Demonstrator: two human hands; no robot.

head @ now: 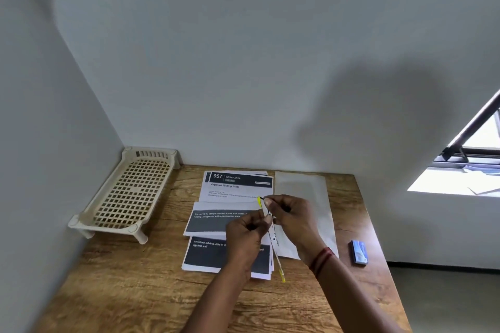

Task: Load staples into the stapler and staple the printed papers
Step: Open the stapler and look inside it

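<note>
A slim stapler (276, 248) with yellow ends is held opened out above the papers, running from near the top sheet down toward me. My right hand (293, 220) pinches its upper part. My left hand (247, 232) is closed with its fingertips at the stapler's middle; whether it holds staples is too small to tell. Under both hands lies a stack of printed papers (216, 224) with dark banners, spread down the wooden table (130, 278). A small blue staple box (359, 252) rests near the table's right edge.
A cream plastic lattice rack (127, 194) stands at the back left corner against the wall. A blank white sheet (303, 189) lies right of the printed stack. The table's right edge drops to the floor; a window is at the far right.
</note>
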